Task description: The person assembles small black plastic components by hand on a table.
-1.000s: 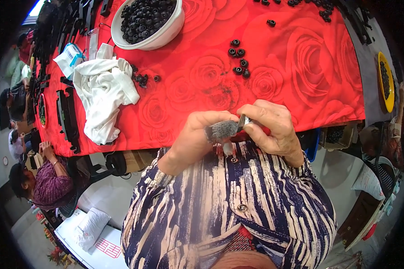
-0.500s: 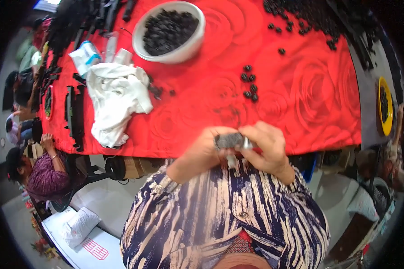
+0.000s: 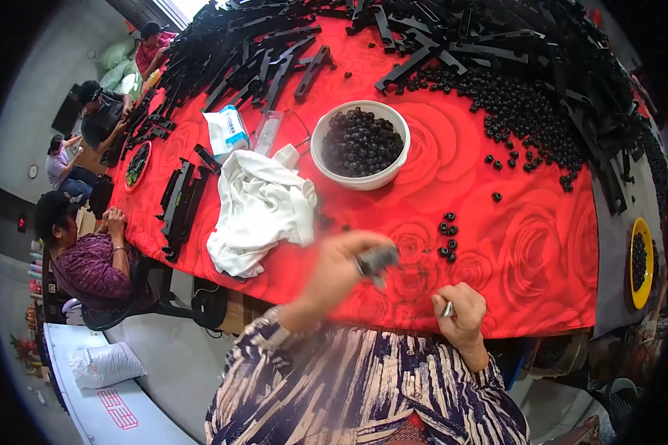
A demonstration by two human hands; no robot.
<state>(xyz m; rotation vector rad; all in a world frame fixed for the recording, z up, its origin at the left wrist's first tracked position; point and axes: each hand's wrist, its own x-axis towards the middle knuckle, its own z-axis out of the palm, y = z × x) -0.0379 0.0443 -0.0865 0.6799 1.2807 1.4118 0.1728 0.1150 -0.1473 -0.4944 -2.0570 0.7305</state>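
My left hand [image 3: 332, 273], blurred by motion, is raised over the red-covered table and grips a small grey-black block-like piece [image 3: 379, 259]; its exact kind is unclear. My right hand [image 3: 464, 310] is closed near the table's front edge around a slim tool with a silvery metal end [image 3: 447, 309]; the rest of it is hidden in the fist. Between and beyond the hands, a small group of black ring-like beads [image 3: 448, 237] lies on the cloth. Past them stands a white bowl [image 3: 321, 152] filled with similar black pieces.
A crumpled white cloth [image 3: 256, 211] lies left of the bowl, beside a white-and-blue packet [image 3: 226, 132]. Long black plastic parts [image 3: 416, 63] pile up at the back. Loose black beads [image 3: 512, 111] spread at right, near a yellow plate [image 3: 637, 297]. A co-worker [image 3: 93, 259] sits at left.
My hands have moved apart: the left lifts the grey-black piece away to the left, the right draws back with the metal-ended tool. The view has tilted up, showing more of the table's far side.
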